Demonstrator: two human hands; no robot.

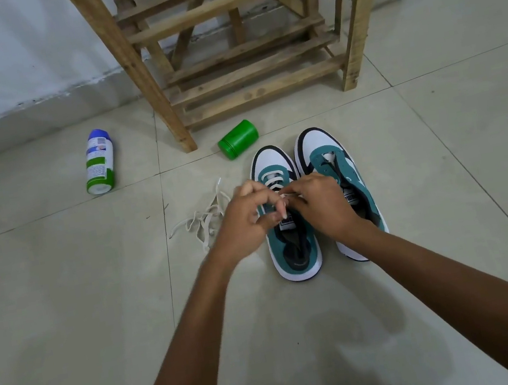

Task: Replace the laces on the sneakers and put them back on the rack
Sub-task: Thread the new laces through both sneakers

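Left sneaker (287, 220) on floor tiles (67, 321), white lace (274, 180) pinched by left hand (244, 223) and right hand (321, 205). Unlaced right sneaker (338, 185) touching. Loose lace (204, 220) left; wooden rack (239, 45), green jar (237, 140), spray can (98, 162) farther.

A spray can (98, 162) with a blue cap is lying on its side on the tiled floor (64, 305), far left, near the white wall (8, 55). A green cylindrical container (238, 139) is lying tipped over further right.
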